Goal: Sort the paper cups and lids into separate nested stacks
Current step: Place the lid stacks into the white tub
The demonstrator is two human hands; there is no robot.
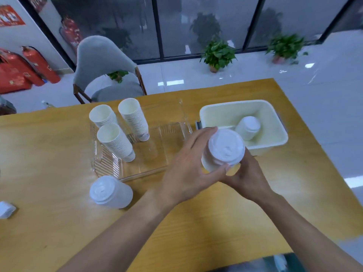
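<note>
Both hands hold a white paper cup with a white lid [225,148] above the table, between the clear tray and the cream bin. My left hand [188,169] wraps the cup's side from the left, thumb near the lid rim. My right hand [247,173] grips it from below and the right. Three nested stacks of open paper cups [115,142] stand in the clear plastic tray [157,165]. A stack of white lids [110,192] sits on the table in front of the tray. Another lidded cup [248,127] lies in the cream bin [216,108].
The wooden table [49,193] ends at its right edge near the bin. A grey chair [104,61] stands behind the table. A small white object [5,210] lies at the left edge. Potted plants [218,54] and red fire extinguishers [39,63] stand on the floor beyond.
</note>
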